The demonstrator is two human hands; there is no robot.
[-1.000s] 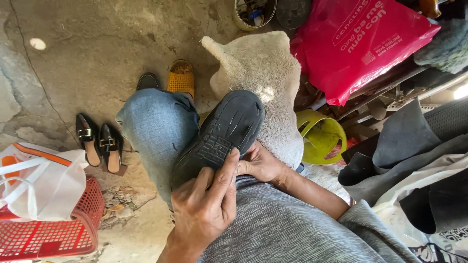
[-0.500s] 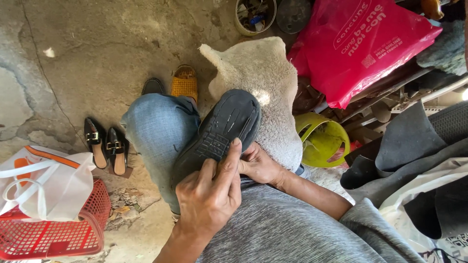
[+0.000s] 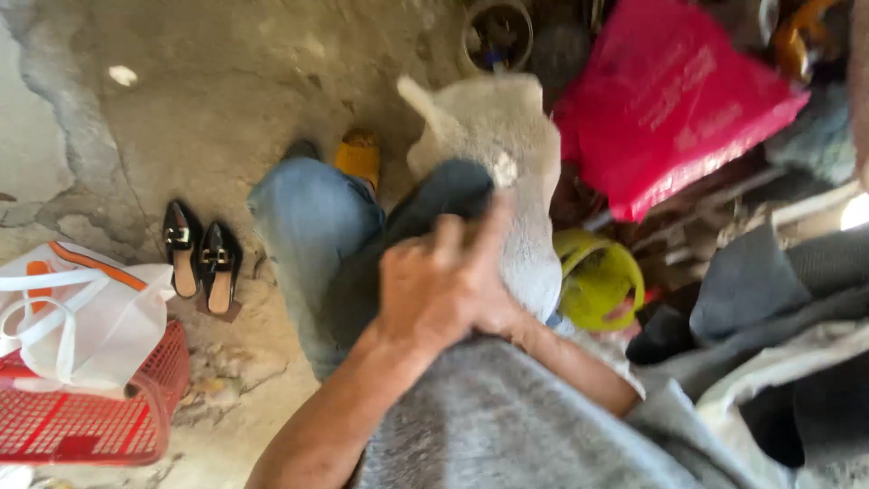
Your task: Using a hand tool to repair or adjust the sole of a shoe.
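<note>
At centre frame the left hand point(image 3: 439, 290) has slid up over the dark shoe sole point(image 3: 398, 244) on the lap, fingers now spread flat across it; half a second ago they gripped its edge. The right hand point(image 3: 507, 312) is mostly hidden beneath, its grip unclear.

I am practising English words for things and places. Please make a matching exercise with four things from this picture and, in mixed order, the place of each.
Things:
1. dark shoe
2. black sandals
3. red basket
4. pink bag

Places:
a. bottom left corner, under a white bag
b. top right, among the clutter
c. on the lap, under the left hand
d. side by side on the concrete floor

Pairs: 1-c, 2-d, 3-a, 4-b
</note>
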